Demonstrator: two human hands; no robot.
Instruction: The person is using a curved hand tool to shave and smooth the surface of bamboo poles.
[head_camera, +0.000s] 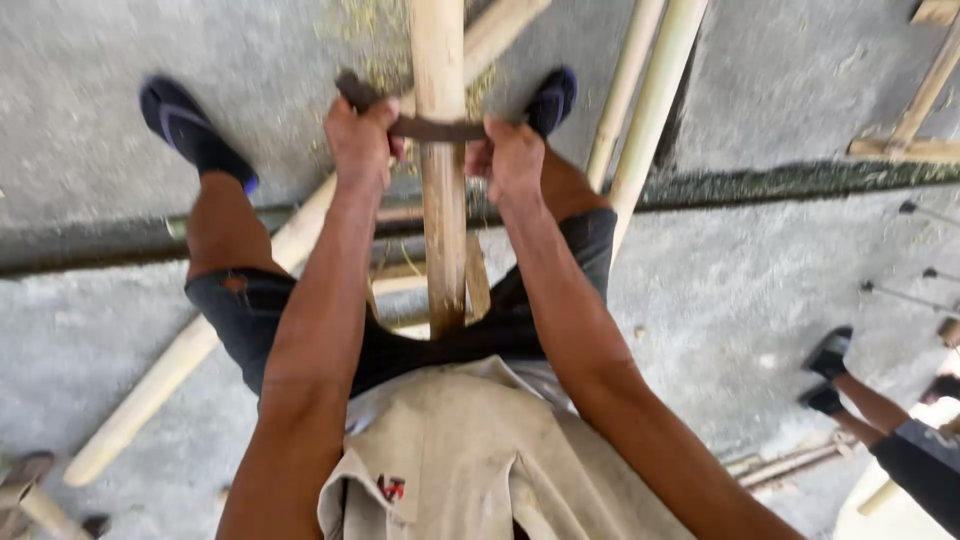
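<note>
A pale bamboo pole (441, 190) runs from my lap away between my feet. Across it lies a dark, flat metal blade (432, 128), held crosswise. My left hand (360, 140) grips the blade's left end and my right hand (512, 160) grips its right end, one on each side of the pole. Both arms are stretched forward. A beige cloth (450, 450) covers my lap, under the pole's near end.
I sit on a concrete floor with dark sandals (190, 125) on my feet. A long bamboo pole (200, 350) slants under my legs, and more poles (650, 110) lie at the right. Another person's legs (860, 390) are at the far right. Bamboo shavings (375, 40) lie ahead.
</note>
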